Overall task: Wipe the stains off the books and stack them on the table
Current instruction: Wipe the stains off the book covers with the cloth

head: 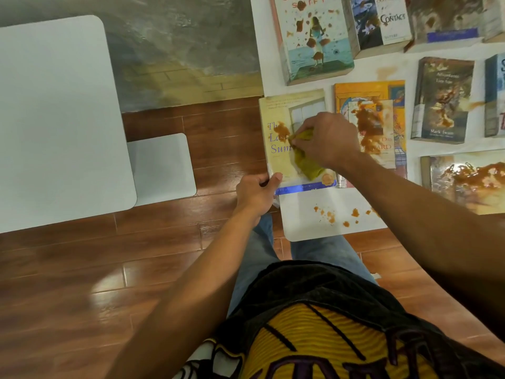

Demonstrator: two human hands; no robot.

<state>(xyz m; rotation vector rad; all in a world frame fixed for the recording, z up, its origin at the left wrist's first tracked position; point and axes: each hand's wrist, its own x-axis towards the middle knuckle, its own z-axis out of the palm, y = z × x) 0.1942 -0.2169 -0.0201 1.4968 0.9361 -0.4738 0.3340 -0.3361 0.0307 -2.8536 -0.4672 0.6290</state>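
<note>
Right hand [326, 138] is down on the pale yellow book [293, 116], fingers bunched around a yellow-green cloth [308, 157] and pressing it onto the cover, just beside a brown stain [281, 130] that sits over the purple title lettering. Left hand [255, 192] is at the book's near-left corner, thumb on top of the cover and fingers curled under the edge, pinching it. The book lies flat at the left edge of a white bench [322, 222], its near end with the blue band [303, 188] close to the person. On the bare bench surface in front of it there's a scatter of small brown drops [338, 216]. Just to the right, nearly touching, lies an orange-yellow book [371, 119] with a big brown smear across its middle. Farther right, a dark book [441, 99] is also smeared, and beyond it a blue-edged book [495, 95] is cut off by the frame. Near the right edge lies a glossy book [464, 176], heavily splashed. Along the far side, a beach-scene book [314, 36] carries spots, next to a book marked Contact [382, 21] and a brown-stained book [448, 17]. Off to the left, well apart across the wooden floor [82, 269], stands a second white bench [54, 119] with a white base plate [164, 166] below it.
</note>
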